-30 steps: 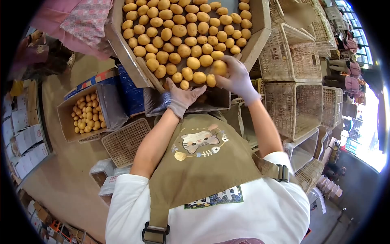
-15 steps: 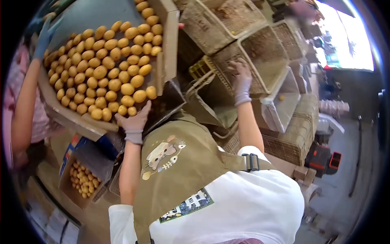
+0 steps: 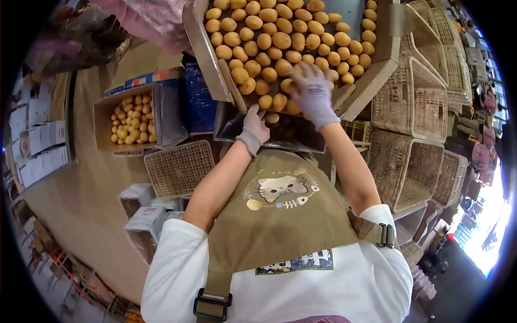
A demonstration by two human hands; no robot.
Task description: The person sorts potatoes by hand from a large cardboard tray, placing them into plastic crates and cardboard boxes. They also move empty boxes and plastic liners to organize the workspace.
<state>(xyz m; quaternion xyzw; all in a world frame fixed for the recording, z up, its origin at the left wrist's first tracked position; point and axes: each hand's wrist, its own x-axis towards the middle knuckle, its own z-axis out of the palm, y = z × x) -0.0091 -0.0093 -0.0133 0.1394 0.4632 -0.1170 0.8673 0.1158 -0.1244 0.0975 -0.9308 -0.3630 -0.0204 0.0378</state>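
Many small round yellow-brown potatoes [image 3: 281, 40] lie on a sloping grey sorting tray [image 3: 340, 9] with cardboard-coloured side walls. My right hand [image 3: 314, 96], in a pale glove, reaches over the tray's front opening with its slightly blurred fingers apart on the potatoes. My left hand [image 3: 255, 128], also gloved, is at the left corner of that opening, fingers pointing up beside a potato [image 3: 265, 102]; part of it is hidden. Below the opening sits a dark-lined box [image 3: 229, 125], its contents in shadow. One potato [image 3: 273, 117] shows between the lip and the box.
To the left stand a box of potatoes [image 3: 132, 121], a blue wrapped box [image 3: 199, 99] and a plastic basket [image 3: 180, 168]. Stacked dirty crates [image 3: 408, 99] rise at the right. Another person's pink clothing [image 3: 153, 21] is at the tray's far left.
My right hand has left the crates and moved onto the potatoes. My left hand stays by the opening. The view has turned, and the other person's blue-gloved hand is out of sight.
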